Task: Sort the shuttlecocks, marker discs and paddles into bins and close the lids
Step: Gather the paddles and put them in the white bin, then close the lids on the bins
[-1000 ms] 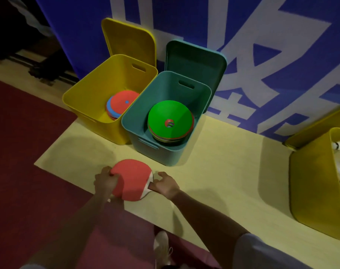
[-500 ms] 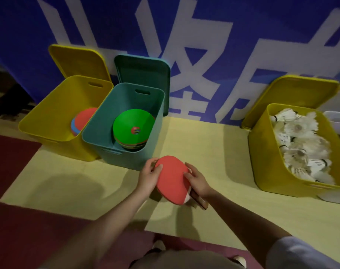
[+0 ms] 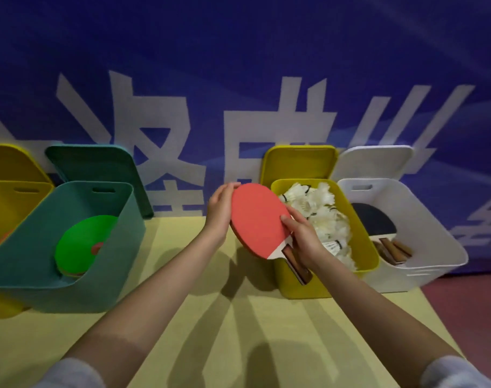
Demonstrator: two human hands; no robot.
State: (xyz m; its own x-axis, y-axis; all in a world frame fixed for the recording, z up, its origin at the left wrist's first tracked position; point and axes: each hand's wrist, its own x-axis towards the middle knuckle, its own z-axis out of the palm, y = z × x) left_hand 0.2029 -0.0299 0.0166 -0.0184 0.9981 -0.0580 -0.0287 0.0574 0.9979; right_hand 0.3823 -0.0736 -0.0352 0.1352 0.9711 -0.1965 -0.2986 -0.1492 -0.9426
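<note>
Both hands held the red paddle [image 3: 256, 219] in the air w/ left hand [image 3: 220, 211] gripping the blade edge, right hand [image 3: 301, 236] pinching near the handle, above the yellow shuttlecock bin [image 3: 303, 284]. White bin [image 3: 423, 219] at the mat's back-right corner held other paddles. Banner [image 3: 238, 65] had large white characters, not legible to me.

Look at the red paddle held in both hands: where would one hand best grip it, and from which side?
Grip the wooden handle, coming from the right. It juts down and toward the person from the red paddle, narrow enough for fingers to wrap, while the blade is broad and flat. The right hand already sits at the neck; the left hand only steadies the far edge.
</note>
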